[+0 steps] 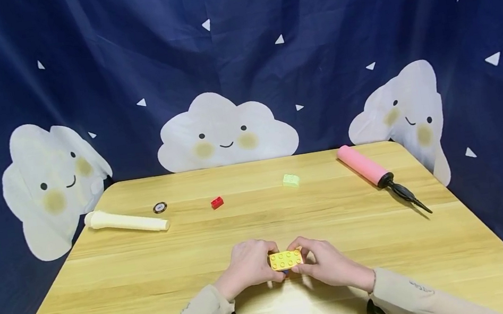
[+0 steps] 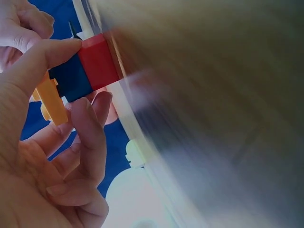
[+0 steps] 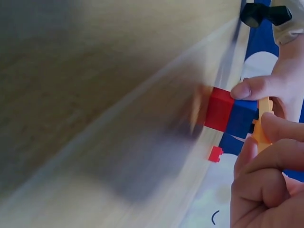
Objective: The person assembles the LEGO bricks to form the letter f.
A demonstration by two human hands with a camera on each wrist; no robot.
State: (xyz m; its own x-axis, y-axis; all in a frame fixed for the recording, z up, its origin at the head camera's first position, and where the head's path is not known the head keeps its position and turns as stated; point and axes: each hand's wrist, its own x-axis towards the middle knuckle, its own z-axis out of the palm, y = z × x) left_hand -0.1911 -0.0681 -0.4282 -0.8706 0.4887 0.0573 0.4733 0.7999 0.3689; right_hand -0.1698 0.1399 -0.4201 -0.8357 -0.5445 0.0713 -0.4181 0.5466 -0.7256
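Observation:
Near the middle of the table's front, my left hand pinches a blue toy brick between thumb and fingers. Under the blue one is a red brick, low against the tabletop. A thin yellow brick, studs up, lies over the blue brick. In both wrist views it is slightly slanted, with a narrow gap to the blue brick. My right hand pinches the yellow brick's right end between thumb and fingers. From the head, the yellow brick hides most of the stack.
Farther back on the wooden table lie a small red brick, a pale green brick and a round black-and-white chip. A cream microphone-shaped object is at left, a pink hand pump with black nozzle at right.

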